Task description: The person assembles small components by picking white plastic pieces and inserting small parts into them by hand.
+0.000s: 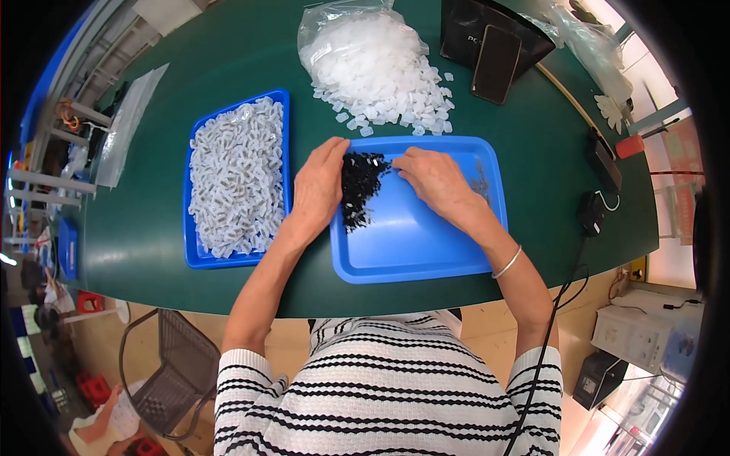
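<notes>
A shallow blue tray [414,258] lies in front of me. A heap of small black parts [361,186] fills its left end, and a few small grey pieces [480,181] lie near its right rim. My left hand [319,182] is wrapped over the tray's left edge near the far corner, its fingers together beside the black heap. Over the tray, my right hand [437,178] is closed, with bent fingertips at the heap's right edge. Whatever those fingertips pinch is too small to make out.
To the left stands a blue tray [190,254] full of pale grey clips [236,178]. Beyond, an open plastic bag spills white translucent pieces [372,68]. A phone [496,64] leans on a black stand [464,34]. A power strip [604,163] and cables are at right.
</notes>
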### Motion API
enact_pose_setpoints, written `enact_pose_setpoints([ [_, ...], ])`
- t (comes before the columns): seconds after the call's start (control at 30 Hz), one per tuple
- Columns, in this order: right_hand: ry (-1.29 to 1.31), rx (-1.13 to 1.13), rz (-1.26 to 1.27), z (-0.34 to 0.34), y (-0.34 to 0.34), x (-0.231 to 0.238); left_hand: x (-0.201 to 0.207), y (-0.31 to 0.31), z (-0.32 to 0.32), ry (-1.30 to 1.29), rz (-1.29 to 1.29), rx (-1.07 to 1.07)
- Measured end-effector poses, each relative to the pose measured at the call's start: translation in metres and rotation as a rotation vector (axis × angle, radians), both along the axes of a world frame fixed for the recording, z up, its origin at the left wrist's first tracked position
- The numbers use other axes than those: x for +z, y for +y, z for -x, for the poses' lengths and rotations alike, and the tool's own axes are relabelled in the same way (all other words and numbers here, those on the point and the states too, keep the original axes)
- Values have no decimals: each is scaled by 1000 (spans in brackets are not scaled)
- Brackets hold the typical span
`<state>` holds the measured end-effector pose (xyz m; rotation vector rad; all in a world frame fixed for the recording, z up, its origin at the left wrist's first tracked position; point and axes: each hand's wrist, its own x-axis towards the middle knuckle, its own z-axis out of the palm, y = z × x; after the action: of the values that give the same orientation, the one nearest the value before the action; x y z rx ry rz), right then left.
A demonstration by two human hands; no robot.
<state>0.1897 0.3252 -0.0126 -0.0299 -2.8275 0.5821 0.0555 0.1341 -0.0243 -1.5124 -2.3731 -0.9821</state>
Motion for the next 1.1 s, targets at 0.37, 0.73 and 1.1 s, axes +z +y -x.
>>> enact_pose_setpoints([
  [0.37,0,39,-65,-2,-13,-5,13,14,3,-100,-76,-51],
  [0.73,39,-68,253,-11,-4,-2,-3,83,52,116,387,-32],
  [1.1,-85,-195,639,-16,-5,10,-22,84,53,171,207,24],
])
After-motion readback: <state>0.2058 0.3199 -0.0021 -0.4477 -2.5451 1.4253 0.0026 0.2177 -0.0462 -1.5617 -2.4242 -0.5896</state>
